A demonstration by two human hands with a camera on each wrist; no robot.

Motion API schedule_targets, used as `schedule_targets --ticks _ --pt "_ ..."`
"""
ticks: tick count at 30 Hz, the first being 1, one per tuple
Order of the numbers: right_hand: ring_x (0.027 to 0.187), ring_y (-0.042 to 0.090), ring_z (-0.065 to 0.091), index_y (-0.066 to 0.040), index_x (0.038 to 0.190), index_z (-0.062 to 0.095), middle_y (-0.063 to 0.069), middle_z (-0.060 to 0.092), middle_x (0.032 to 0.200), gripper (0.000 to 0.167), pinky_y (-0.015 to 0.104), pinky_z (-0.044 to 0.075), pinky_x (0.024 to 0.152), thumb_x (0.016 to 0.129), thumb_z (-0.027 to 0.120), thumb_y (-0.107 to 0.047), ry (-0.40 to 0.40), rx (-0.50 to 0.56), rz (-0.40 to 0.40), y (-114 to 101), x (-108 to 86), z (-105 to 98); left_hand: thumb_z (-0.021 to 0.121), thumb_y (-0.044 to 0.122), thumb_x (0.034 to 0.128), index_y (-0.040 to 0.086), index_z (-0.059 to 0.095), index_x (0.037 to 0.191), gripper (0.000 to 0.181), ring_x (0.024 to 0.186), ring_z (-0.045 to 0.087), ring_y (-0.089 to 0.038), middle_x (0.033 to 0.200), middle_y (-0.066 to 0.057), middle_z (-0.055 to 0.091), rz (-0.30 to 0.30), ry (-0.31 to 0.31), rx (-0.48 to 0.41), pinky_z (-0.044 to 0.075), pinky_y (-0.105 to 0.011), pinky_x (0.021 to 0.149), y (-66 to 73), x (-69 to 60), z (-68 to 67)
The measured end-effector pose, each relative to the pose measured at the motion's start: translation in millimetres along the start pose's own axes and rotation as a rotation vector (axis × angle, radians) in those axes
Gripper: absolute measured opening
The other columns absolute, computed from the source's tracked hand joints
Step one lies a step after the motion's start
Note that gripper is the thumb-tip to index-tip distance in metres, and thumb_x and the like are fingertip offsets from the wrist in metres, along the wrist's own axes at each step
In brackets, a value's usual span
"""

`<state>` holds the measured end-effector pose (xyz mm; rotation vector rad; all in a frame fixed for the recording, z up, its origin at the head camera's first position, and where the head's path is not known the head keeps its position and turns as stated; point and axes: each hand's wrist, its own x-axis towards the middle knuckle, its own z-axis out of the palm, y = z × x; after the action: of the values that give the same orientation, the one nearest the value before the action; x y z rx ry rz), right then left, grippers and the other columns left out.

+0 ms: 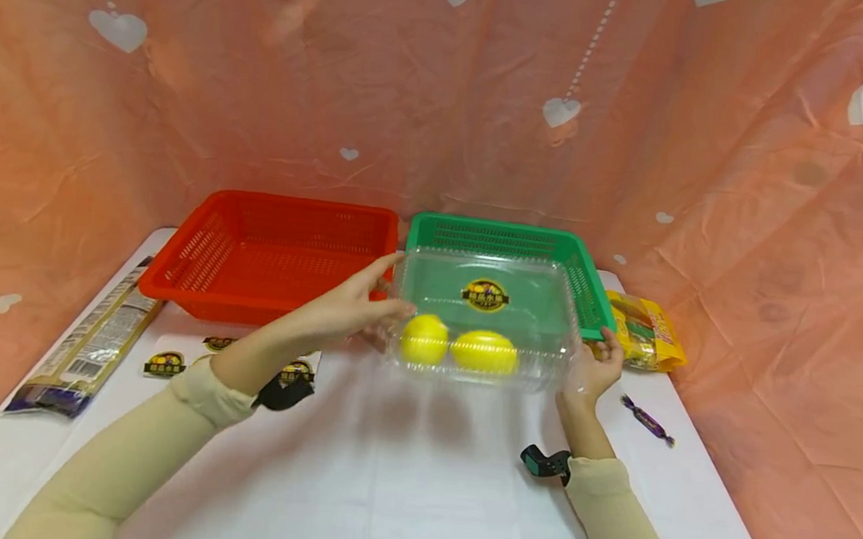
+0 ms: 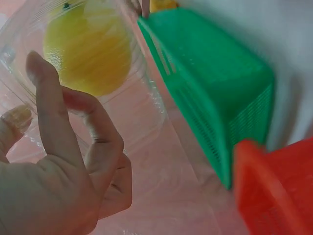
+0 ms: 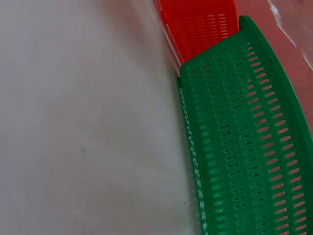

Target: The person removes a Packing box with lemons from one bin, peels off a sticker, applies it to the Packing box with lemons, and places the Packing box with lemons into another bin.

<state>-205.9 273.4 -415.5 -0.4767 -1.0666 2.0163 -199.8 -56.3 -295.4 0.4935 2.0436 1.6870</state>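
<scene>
A clear plastic fruit box [image 1: 541, 311] is held up over the table, its lid facing me. Inside, along its lower side, lie two yellow lemon-like fruits [image 1: 486, 352]; one yellow fruit [image 2: 88, 49] shows large in the left wrist view. A dark oval fruit sticker [image 1: 486, 295] is on the lid. My left hand [image 1: 354, 302] grips the box's left edge, with curled fingers [image 2: 102, 132] against the plastic. At the right edge, my right hand [image 1: 595, 371] holds the box from the side; the right wrist view does not show this hand.
Behind the box stands a green basket [image 1: 588, 285], beside a red basket [image 1: 266, 270] on the left. A sticker sheet [image 1: 193, 349] and a long packet [image 1: 91, 346] lie at left. On the right are a yellow bag [image 1: 648, 331] and a purple-wrapped candy [image 1: 648, 421].
</scene>
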Motion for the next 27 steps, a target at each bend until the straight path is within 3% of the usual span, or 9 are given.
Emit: schedule_targets --ticks 5,6,10,14,18,22,24,27 --pt "0.064 0.011 0.053 -0.003 0.111 0.052 0.005 0.037 0.093 0.040 0.019 0.055 0.061 0.083 0.058 0.025 -0.041 0.074 0.021 -1 -2.3 -1 0.065 0.019 0.0969 0.025 0.003 0.161 0.089 0.077 0.063 -0.024 0.143 -0.021 0.037 -0.015 -0.010 -0.011 0.060 -0.040 0.073 31.2 66.5 -1.3" --pt "0.061 0.011 0.054 -0.005 0.112 0.052 0.005 0.036 0.094 0.046 0.019 0.055 0.059 0.080 0.063 0.025 -0.051 0.024 0.018 0 -3.3 -2 0.065 0.018 0.0973 0.025 0.003 0.161 0.089 0.077 0.063 -0.024 0.145 -0.020 0.037 -0.019 -0.017 -0.018 0.060 -0.040 0.073 34.4 80.1 -2.0" --pt "0.060 0.011 0.057 0.005 0.123 0.047 0.007 0.031 0.093 0.049 0.021 0.057 0.061 0.081 0.063 0.025 -0.072 0.052 0.027 0 -3.7 -2 0.064 0.015 0.0981 0.025 0.002 0.160 0.089 0.072 0.060 -0.023 0.147 -0.019 0.040 -0.037 -0.052 -0.009 0.060 -0.037 0.070 41.9 130.5 -6.9" --pt "0.060 0.011 0.056 0.007 0.127 0.044 0.007 0.030 0.096 0.050 0.020 0.057 0.062 0.083 0.061 0.024 -0.065 0.031 0.029 0 -1.4 0 0.064 0.014 0.0980 0.026 0.000 0.160 0.089 0.059 0.060 -0.022 0.156 -0.017 0.026 -0.094 -0.081 0.038 0.059 -0.041 0.074 42.2 170.2 -9.5" --pt "0.061 0.011 0.056 0.005 0.126 0.045 0.008 0.030 0.097 0.048 0.021 0.057 0.062 0.084 0.061 0.024 -0.057 0.031 0.040 2 0.7 0 0.062 0.010 0.0982 0.032 -0.007 0.159 0.095 0.065 0.065 -0.028 0.164 -0.012 0.004 -0.163 -0.124 0.025 0.054 -0.051 0.090 32.2 194.9 -10.5" --pt "0.061 0.011 0.057 0.005 0.127 0.044 0.009 0.033 0.097 0.049 0.021 0.058 0.063 0.085 0.062 0.023 -0.063 0.028 0.052 2 0.1 0 0.059 0.003 0.0987 0.036 -0.016 0.157 0.100 0.094 0.066 -0.041 0.165 -0.005 -0.015 -0.232 -0.149 -0.006 0.051 -0.053 0.095 20.0 206.9 -12.0" --pt "0.061 0.011 0.057 0.006 0.129 0.044 0.009 0.034 0.097 0.050 0.021 0.058 0.064 0.085 0.062 0.023 -0.065 0.030 0.053 2 -0.3 0 0.059 0.001 0.0986 0.036 -0.017 0.156 0.101 0.109 0.060 -0.048 0.164 -0.003 -0.020 -0.274 -0.146 -0.013 0.051 -0.052 0.095 14.8 211.3 -12.1" --pt "0.061 0.011 0.057 0.007 0.129 0.043 0.010 0.036 0.097 0.051 0.022 0.058 0.064 0.084 0.061 0.024 -0.063 0.034 0.048 1 0.2 0 0.058 0.001 0.0986 0.036 -0.017 0.156 0.102 0.121 0.053 -0.049 0.164 -0.007 -0.018 -0.334 -0.139 -0.010 0.052 -0.050 0.094 8.5 217.3 -10.0"
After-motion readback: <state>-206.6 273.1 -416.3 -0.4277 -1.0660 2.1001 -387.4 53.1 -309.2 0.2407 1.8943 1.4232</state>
